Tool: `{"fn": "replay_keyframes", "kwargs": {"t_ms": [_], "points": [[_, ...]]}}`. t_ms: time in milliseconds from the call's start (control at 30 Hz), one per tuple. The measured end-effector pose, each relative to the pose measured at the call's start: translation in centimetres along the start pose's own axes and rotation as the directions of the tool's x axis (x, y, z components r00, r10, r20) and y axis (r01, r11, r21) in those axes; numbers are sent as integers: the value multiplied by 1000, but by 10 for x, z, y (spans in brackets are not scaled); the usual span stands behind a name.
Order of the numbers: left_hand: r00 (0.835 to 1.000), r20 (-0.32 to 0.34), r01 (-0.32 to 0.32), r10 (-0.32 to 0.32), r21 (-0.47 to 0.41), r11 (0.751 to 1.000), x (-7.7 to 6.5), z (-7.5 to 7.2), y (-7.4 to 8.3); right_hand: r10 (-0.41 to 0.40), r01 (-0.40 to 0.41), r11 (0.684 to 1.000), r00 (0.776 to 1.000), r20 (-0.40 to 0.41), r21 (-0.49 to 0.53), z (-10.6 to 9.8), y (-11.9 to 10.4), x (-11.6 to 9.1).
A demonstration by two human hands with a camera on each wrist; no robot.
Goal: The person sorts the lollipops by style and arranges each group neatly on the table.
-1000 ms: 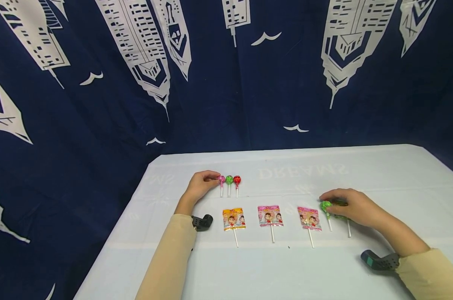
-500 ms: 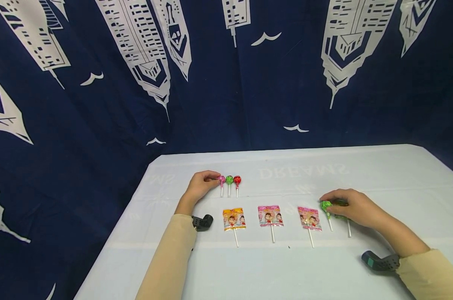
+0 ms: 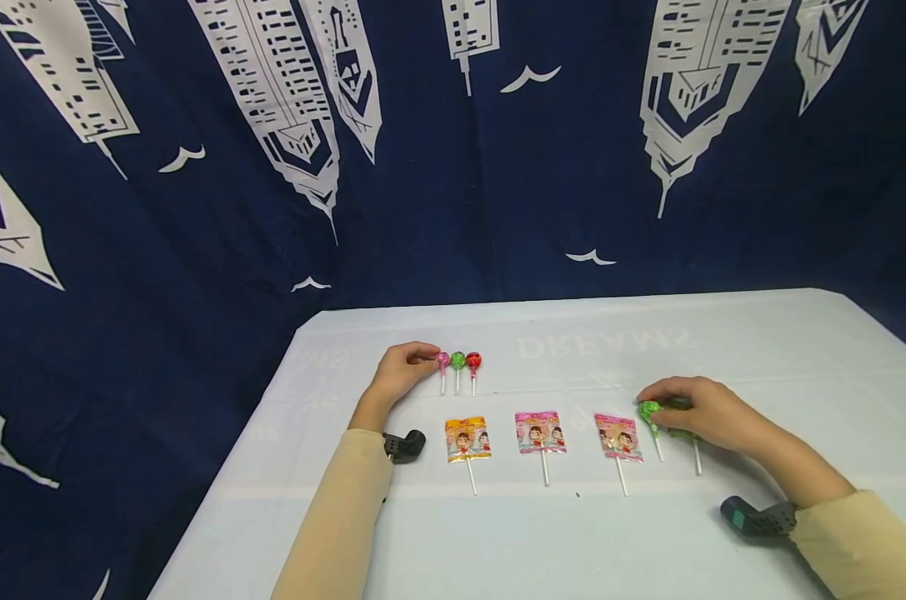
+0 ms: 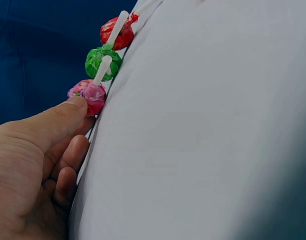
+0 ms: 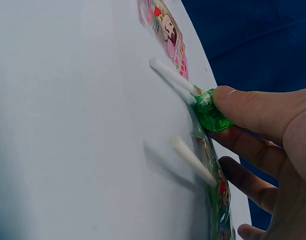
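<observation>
At the far left of a row of round lollipops, my left hand (image 3: 402, 371) pinches the pink lollipop (image 4: 95, 100) between thumb and finger. Right beside it lie a green lollipop (image 3: 458, 360) and a red lollipop (image 3: 473, 360), sticks toward me. My right hand (image 3: 711, 412) holds another round green lollipop (image 5: 211, 111) by its wrapped head, between thumb and forefinger. Beneath that hand lies a flat green-wrapped lollipop (image 5: 220, 192), partly hidden in the head view.
Flat lollipops in square wrappers lie in a front row: an orange one (image 3: 468, 439), a pink one (image 3: 540, 432) and another pink one (image 3: 618, 437) nearest my right hand. All rest on a white-covered table (image 3: 543, 550). A dark blue printed cloth (image 3: 437, 208) hangs behind.
</observation>
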State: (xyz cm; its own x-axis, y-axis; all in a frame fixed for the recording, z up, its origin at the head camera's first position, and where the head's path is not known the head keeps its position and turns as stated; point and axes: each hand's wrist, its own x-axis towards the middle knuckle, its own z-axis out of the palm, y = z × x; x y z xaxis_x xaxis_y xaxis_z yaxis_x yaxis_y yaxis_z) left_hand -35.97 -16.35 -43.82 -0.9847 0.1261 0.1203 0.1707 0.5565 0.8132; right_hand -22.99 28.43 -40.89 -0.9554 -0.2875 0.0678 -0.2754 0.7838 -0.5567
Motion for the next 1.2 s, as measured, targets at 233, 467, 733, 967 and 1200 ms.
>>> {"fn": "replay_keyframes", "kwargs": {"t_ms": [233,467,733,967,1200], "points": [[1000,-1,9,-9,-10,1000,-2,0,2,9,-9,1000,1000,-3,-13,-1,-3,3],[1000,-2,15,-15,6,1000,-1,1,2,12,-12,1000,1000,-20,-7,-4,-7,7],[1000,-10,16,-15,7,1000,-1,1,1,11,-12,1000,1000,-28,-4,-8,-18,15],[1000,-7,25,-25,-4,1000,-2,0,0,-4,4,1000,999,-47,-8,-11,-31,23],[1000,-3,24,-24,-5,1000,-2,0,1,-50,51,998,997,-57,27,-12,-42,31]]}}
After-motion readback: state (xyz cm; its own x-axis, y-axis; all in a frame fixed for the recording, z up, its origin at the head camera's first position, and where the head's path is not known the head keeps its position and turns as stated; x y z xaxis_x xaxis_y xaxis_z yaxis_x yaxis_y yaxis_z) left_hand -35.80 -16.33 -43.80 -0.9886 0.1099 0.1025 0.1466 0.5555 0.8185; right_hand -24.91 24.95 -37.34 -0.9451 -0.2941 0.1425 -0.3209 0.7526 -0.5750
